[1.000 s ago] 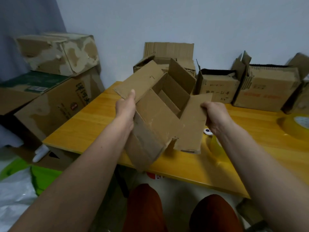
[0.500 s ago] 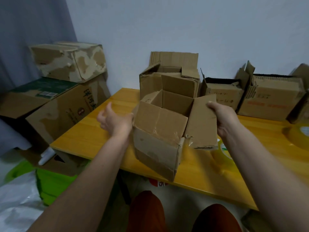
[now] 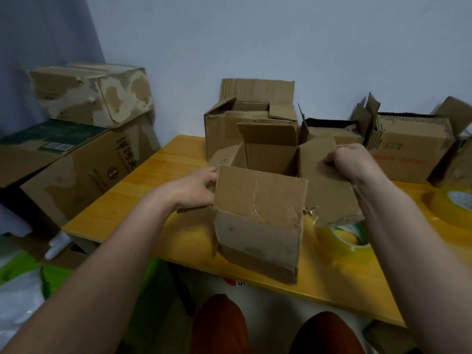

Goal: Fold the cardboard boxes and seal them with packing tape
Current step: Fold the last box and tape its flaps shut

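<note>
I see a small brown box (image 3: 258, 221) sitting near the front edge of the yellow table (image 3: 120, 200). Its top is open and its 4 flaps stick up or out. My left hand (image 3: 194, 187) is at the left side of the box. Its fingers curl around the left flap (image 3: 224, 155), but the near flap hides the fingertips, so I cannot see how tight the hold is. My right hand (image 3: 350, 162) pinches the right flap (image 3: 327, 190) near its top edge, with the fingers bent over it. That flap has a torn lower edge.

A roll of tape (image 3: 350, 238) lies on the table just right of the box. The flap and my right arm cover part of it. A 2nd tape roll (image 3: 452, 208) is at the far right, cut off by the edge of the view.

More boxes (image 3: 408, 149) stand along the wall behind, and they look a bit blurry. 2 big boxes (image 3: 84, 154) are stacked to the left of the table. My 2 knees (image 3: 219, 325) show at the bottom.
</note>
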The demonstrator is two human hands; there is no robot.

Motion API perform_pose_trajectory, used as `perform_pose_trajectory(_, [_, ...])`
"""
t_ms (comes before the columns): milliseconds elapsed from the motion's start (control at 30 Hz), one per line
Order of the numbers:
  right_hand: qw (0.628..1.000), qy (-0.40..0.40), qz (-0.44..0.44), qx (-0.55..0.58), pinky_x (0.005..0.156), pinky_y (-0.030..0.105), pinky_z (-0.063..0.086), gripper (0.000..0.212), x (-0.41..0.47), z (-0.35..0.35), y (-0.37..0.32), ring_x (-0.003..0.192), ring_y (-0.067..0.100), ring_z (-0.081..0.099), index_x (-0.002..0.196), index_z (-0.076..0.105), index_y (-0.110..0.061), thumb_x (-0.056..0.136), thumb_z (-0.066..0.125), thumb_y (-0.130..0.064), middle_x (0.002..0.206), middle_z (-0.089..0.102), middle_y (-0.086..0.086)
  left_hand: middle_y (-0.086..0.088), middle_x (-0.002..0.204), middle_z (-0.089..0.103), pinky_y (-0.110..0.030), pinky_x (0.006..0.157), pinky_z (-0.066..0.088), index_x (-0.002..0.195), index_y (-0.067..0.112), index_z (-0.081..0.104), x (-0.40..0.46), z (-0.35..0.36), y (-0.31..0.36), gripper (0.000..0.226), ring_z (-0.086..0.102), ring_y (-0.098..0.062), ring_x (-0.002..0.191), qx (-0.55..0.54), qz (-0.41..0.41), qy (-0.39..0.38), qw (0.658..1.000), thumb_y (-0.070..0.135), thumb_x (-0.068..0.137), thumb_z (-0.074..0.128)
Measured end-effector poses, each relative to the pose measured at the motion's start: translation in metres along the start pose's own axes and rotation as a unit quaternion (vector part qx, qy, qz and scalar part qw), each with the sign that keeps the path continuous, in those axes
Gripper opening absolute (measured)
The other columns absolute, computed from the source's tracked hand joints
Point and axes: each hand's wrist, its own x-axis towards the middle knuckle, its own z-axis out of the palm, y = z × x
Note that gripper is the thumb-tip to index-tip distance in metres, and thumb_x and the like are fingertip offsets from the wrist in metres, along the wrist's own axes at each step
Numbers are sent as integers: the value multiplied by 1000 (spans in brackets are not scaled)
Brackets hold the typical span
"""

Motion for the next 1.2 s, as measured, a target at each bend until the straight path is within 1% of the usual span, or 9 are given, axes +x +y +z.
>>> perform_pose_trajectory(167, [999,-21,37,3,48,26,37,22,13,14,3,64,19,53,113,56,-2,94,48,-7,83,57,12,3,161,14,-41,116,14,130,34,57,8,-5,-5,39,9,-28,145,144,-83,60,984,27,92,60])
perform_pose_trajectory(367, [997,-47,46,48,30,12,35,27,21,30,4,63,18,55,121,57,-6,95,50,-10,78,57,6,10,161,11,-54,116,20,131,38,56,22,-11,-18,40,6,-28,147,135,-98,87,982,19,96,51])
perform_pose_trajectory(700, [990,-87,39,104,53,28,43,31,17,60,8,80,20,58,127,51,-11,96,48,-14,91,59,6,8,161,11,-50,114,28,138,33,52,-1,-32,-30,56,12,-25,147,130,-102,62,984,7,88,61])
perform_pose_trajectory(767, [994,-63,29,87,51,27,40,32,20,53,8,77,17,56,127,51,-10,96,48,-14,88,56,4,10,159,19,-41,105,40,137,31,52,-7,-31,-25,57,26,-23,142,109,-77,61,989,11,87,66])
perform_pose_trajectory(867, [999,-41,15,25,46,22,37,31,25,39,5,71,13,53,126,51,-9,95,48,-12,82,54,2,9,149,39,-19,67,46,137,33,49,-11,-28,-12,60,50,-12,109,83,-47,63,993,17,84,71])
perform_pose_trajectory(933, [999,-45,14,-12,44,22,37,34,30,32,3,69,13,54,128,51,-6,95,49,-11,81,54,3,5,148,38,-34,86,49,143,33,40,-9,-25,-6,68,47,-15,115,126,-60,60,988,27,83,72])
perform_pose_trajectory(1033, [997,-54,7,-52,49,24,38,35,31,25,2,71,17,56,128,51,-5,93,51,-11,83,57,6,3,153,32,-47,112,31,147,30,34,0,-16,0,76,26,-21,141,182,-68,43,980,31,82,73])
perform_pose_trajectory(1100, [996,-57,-3,-71,50,26,39,33,32,19,1,70,18,57,125,54,-4,93,52,-10,83,58,7,6,158,25,-56,115,22,150,33,29,8,-12,1,80,18,-20,146,193,-72,44,977,32,83,73])
perform_pose_trajectory(1200, [994,-45,-23,-92,49,25,37,29,30,10,2,68,17,54,121,54,-5,93,52,-10,78,54,4,2,157,25,-57,112,27,150,34,28,21,0,0,82,22,-24,144,159,-81,41,983,29,82,73])
